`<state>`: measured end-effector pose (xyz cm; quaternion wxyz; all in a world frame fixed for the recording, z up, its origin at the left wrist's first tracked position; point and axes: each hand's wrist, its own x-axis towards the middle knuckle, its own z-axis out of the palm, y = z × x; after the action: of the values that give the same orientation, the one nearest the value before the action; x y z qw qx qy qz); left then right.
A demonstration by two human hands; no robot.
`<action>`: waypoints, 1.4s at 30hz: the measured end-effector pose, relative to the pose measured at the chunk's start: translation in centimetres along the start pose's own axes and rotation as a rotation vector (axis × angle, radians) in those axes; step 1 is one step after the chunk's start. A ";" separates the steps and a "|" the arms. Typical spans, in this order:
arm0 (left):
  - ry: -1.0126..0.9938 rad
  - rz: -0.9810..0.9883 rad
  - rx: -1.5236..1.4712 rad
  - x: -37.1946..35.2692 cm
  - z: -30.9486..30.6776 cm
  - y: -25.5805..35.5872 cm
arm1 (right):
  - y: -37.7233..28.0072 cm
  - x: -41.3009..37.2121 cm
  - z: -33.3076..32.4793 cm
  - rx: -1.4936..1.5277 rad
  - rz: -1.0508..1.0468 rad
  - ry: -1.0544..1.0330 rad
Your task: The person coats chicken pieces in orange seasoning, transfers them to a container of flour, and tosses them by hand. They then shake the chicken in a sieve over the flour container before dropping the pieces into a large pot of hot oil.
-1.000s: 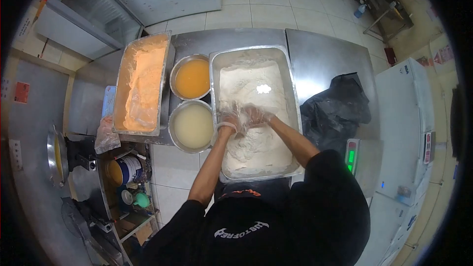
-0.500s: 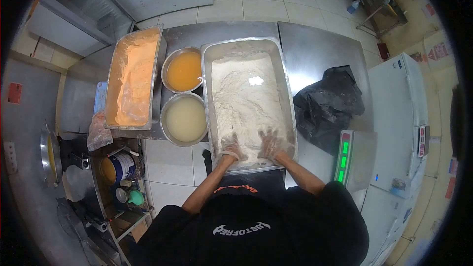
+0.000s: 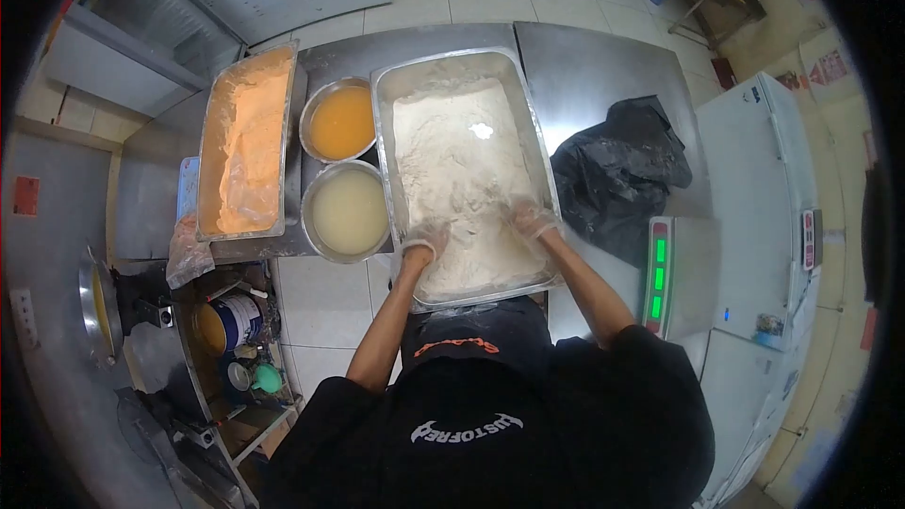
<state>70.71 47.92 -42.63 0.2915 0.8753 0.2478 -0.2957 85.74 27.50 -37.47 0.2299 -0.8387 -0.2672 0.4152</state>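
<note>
A deep metal pan (image 3: 538, 123) holds a wide bed of white flour-like powder (image 3: 462, 146). Both of my hands wear clear plastic gloves and are down in this powder. My left hand (image 3: 429, 240) is beside the pan's left wall, bent inward, its fingers sunk in the powder. On the other side, my right hand (image 3: 530, 219) is near the right wall, slightly farther from me. Its fingers point inward and are blurred and partly covered. Whether either hand grips any powder cannot be made out.
Left of the pan stand a bowl of orange liquid (image 3: 342, 123), a bowl of pale cloudy liquid (image 3: 350, 212) and a pan of orange mixture (image 3: 255, 137). On the right lie a black plastic bag (image 3: 622, 170) and a scale with green digits (image 3: 659, 273). A white freezer (image 3: 754, 188) stands farther right.
My hands were flat with fingers spread at the pan's near end. They have moved farther into the pan and apart, bending inward, and the powder between them is disturbed. The view has shifted slightly.
</note>
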 end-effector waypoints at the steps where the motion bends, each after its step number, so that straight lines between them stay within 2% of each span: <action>1: -0.002 0.003 0.004 -0.3 0.6 0.3 | 0.3 -1.0 1.4 -0.215 0.020 0.000; 3: 0.101 0.073 0.037 1.0 5.1 -0.1 | -0.1 -2.5 5.1 -0.439 0.057 0.017; 4: 0.151 0.104 0.051 2.0 8.1 -0.6 | -0.9 -2.7 6.4 -0.455 0.082 0.002; 6: 0.228 0.166 0.081 2.8 13.3 -1.9 | -2.1 -1.7 7.6 -0.297 0.129 -0.097; 7: 0.226 0.165 0.078 3.7 14.1 -2.6 | 0.4 1.0 9.8 -0.148 0.152 -0.060; 8: 0.177 0.137 -0.269 5.1 13.6 -3.7 | 3.1 3.8 12.1 0.002 0.170 -0.020; 9: 0.128 0.110 -0.613 6.6 12.6 -4.8 | 4.8 6.1 13.1 0.305 0.202 0.061; 10: 0.071 0.079 -0.954 7.5 11.7 -5.7 | 5.5 6.4 12.0 0.306 0.195 0.062; 11: 0.073 0.075 -0.951 7.6 11.1 -6.2 | 7.0 6.1 10.3 -0.165 0.003 0.153; 12: 0.044 0.049 -0.757 7.4 10.7 -6.7 | 8.9 5.2 8.7 -0.633 -0.190 0.235; 13: 0.012 0.025 -0.563 7.0 10.5 -7.1 | 8.4 3.9 6.8 -0.548 -0.218 0.237; 14: -0.019 0.007 -0.368 6.7 10.0 -7.1 | 7.0 2.4 4.6 -0.197 -0.081 0.168; 15: -0.048 -0.005 -0.176 6.5 9.6 -6.8 | 5.6 0.7 2.9 -0.015 0.038 0.126; 16: -0.076 -0.017 0.015 6.1 9.2 -6.3 | 5.0 -0.8 2.6 -0.026 0.107 0.071; 17: -0.080 -0.017 0.015 3.6 8.0 -4.6 | 5.0 -1.7 3.8 -0.138 0.114 0.009; 19: -0.229 -0.039 -0.027 -2.4 4.5 0.8 | 5.1 -1.4 7.4 -0.206 0.097 -0.046; 20: -0.226 -0.035 -0.025 -1.9 4.8 1.5 | 5.0 -0.5 8.6 -0.118 0.106 -0.046; 22: -0.086 -0.086 -0.535 0.3 7.1 1.3 | 3.7 0.6 8.3 0.246 0.123 0.018; 23: -0.015 -0.085 -0.617 0.8 6.9 1.4 | 2.1 0.5 6.9 0.365 0.124 0.108; 25: 0.028 -0.124 -0.431 -2.2 0.3 3.6 | -3.0 -2.4 1.2 0.227 0.226 0.337; 27: 0.010 -0.128 -0.259 -5.3 -6.7 5.9 | -1.6 0.3 0.8 -0.009 0.211 0.528; 28: 0.035 -0.083 -0.214 -3.8 -6.9 5.7 | -1.7 1.3 0.2 -0.011 0.213 0.533; 30: 0.118 0.038 -0.078 -0.7 -6.7 4.9 | -2.6 3.5 -0.1 -0.199 0.126 0.510; 31: 0.341 0.028 0.255 0.9 -5.4 5.3 | -2.6 4.7 1.0 -0.201 0.121 0.509; 32: 0.343 0.026 0.253 2.5 -3.9 4.5 | -1.7 6.7 2.8 -0.150 0.004 0.529; 33: 0.332 0.105 0.219 4.7 -2.5 3.6 | -1.4 8.1 3.2 -0.101 -0.117 0.553; 34: 0.318 0.185 0.189 7.0 -1.3 2.6 | -2.0 8.2 1.7 -0.102 -0.120 0.558; 35: 0.140 0.245 0.049 8.6 -0.5 0.0 | -2.6 7.4 -0.2 -0.141 -0.177 0.312; 36: 0.139 0.247 0.046 9.5 0.4 -1.1 | -3.0 7.2 -2.0 -0.183 -0.234 0.068; 38: 0.009 0.327 0.222 10.0 0.5 -1.9 | -2.7 9.7 -2.8 -0.185 -0.223 0.062; 41: 0.108 0.349 0.386 10.2 -2.2 -2.9 | -5.2 11.7 -3.1 -0.382 -0.347 0.406; 42: 0.135 0.353 0.442 9.6 -3.4 -2.8 | -5.3 11.3 -2.4 -0.378 -0.349 0.397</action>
<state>77.00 54.69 -47.75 0.1234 0.9649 0.0400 -0.2283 92.15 38.29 -39.43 0.1854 -0.8727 -0.4291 0.1411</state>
